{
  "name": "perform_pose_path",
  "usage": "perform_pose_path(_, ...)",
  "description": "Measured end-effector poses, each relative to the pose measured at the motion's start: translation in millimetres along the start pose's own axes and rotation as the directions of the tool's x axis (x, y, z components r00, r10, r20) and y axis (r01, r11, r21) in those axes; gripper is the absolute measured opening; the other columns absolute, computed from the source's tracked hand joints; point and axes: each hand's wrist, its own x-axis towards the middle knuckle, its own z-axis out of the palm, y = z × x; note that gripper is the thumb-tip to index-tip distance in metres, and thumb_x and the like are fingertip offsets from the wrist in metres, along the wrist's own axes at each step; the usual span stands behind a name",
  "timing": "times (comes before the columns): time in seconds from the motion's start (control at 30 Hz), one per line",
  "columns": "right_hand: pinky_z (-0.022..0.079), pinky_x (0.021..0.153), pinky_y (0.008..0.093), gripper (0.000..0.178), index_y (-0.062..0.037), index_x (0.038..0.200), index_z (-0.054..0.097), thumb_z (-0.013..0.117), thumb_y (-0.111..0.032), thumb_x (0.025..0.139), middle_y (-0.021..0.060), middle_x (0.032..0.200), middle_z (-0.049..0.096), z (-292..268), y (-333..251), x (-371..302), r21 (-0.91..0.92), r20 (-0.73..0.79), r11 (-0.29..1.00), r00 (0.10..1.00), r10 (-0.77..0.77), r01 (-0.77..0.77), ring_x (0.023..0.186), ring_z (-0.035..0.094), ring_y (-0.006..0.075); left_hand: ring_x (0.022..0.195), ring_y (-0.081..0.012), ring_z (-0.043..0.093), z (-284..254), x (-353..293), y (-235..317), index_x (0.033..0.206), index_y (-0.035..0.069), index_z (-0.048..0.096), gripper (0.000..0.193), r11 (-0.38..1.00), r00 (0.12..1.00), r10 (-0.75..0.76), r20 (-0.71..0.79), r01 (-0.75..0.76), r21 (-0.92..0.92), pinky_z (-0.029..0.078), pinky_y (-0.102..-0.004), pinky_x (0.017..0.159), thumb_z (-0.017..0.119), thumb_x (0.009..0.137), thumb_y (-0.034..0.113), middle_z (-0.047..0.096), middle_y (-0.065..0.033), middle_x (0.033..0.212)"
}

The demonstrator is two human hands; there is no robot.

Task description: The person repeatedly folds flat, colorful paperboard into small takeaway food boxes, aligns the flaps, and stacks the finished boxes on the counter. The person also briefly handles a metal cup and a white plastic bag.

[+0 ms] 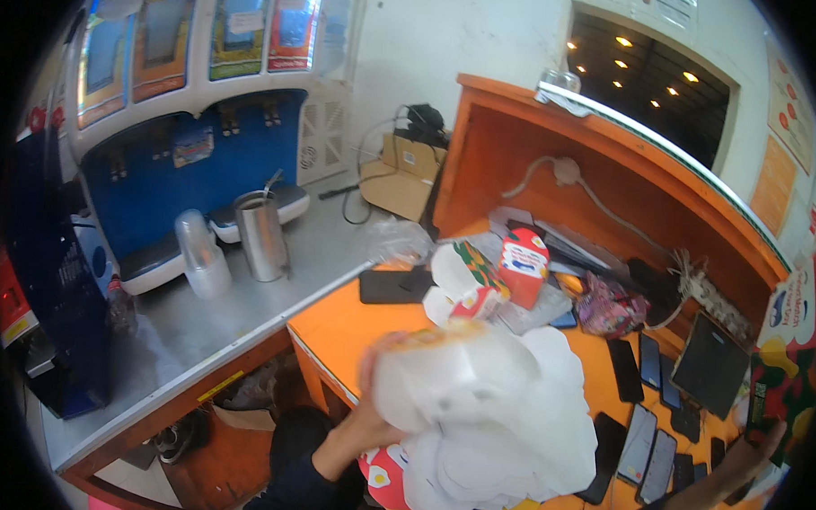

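My left hand (372, 422) is closed on the near side of a white paperboard food box (453, 373), smeared by motion, above the orange counter. Under and beside it lies a pile of flat white carton blanks (545, 440), with a red printed carton piece (382, 481) showing at its lower left. Far to the right, my right hand (753, 460) grips the lower end of a printed carton (786, 354) in red, white and dark green; its fingers partly fade into the dark rim. Beyond the pile stand a red carton (523, 266) and an opened white-and-green carton (465, 279).
Several phones (640, 443) lie on the right of the orange counter (334, 320), below an orange shelf (484, 123). On the left, a metal counter (271, 313) bears a drink dispenser (191, 157), stacked plastic cups (201, 257) and a steel container (261, 236).
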Motion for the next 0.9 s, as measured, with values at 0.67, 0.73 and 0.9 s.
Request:
perform_pose_path(0.67, 0.030, 0.101, 0.0545, 0.108, -0.0353, 0.138, 0.019, 0.087, -0.015, 0.056, 0.0225, 0.136, 0.033, 126.0, -224.1, -128.5, 0.674, 0.727, 0.628, 0.198, -0.657, -0.388, 0.126, 0.035, 0.0401, 0.128, -0.0373, 0.032, 12.5, 4.4, 30.9, 0.141, 0.003, 0.012, 0.099, 0.799, 0.546, -0.526, 0.652, 0.581, 0.158, 0.025, -0.0401, 0.108, 0.076, 0.068, 0.018, 0.025, -0.0264, 0.140)
perform_pose_path(0.73, 0.031, 0.102, 0.0534, 0.110, -0.0335, 0.138, 0.019, 0.087, -0.014, 0.054, 0.0231, 0.137, 0.031, 122.1, -227.2, -133.8, 0.647, 0.749, 0.663, 0.149, -0.646, -0.376, 0.127, 0.034, 0.0405, 0.122, -0.0341, 0.040, 6.0, 5.6, 32.3, 0.137, 0.002, 0.028, 0.085, 0.822, 0.502, -0.441, 0.744, 0.558, 0.111, 0.031, -0.0384, 0.104, 0.076, 0.069, 0.020, 0.036, -0.0229, 0.135)
perform_pose_path(0.9, 0.032, 0.102, 0.0514, 0.112, -0.0324, 0.138, 0.018, 0.089, -0.016, 0.052, 0.0226, 0.138, 0.029, 124.4, -228.9, -144.9, 0.591, 0.767, 0.660, 0.069, -0.638, -0.464, 0.128, 0.032, 0.0407, 0.115, -0.0290, 0.048, 4.8, 1.0, 36.3, 0.126, 0.003, 0.048, 0.066, 0.776, 0.615, -0.379, 0.691, 0.619, -0.125, 0.038, -0.0364, 0.097, 0.077, 0.071, 0.022, 0.050, -0.0170, 0.125)
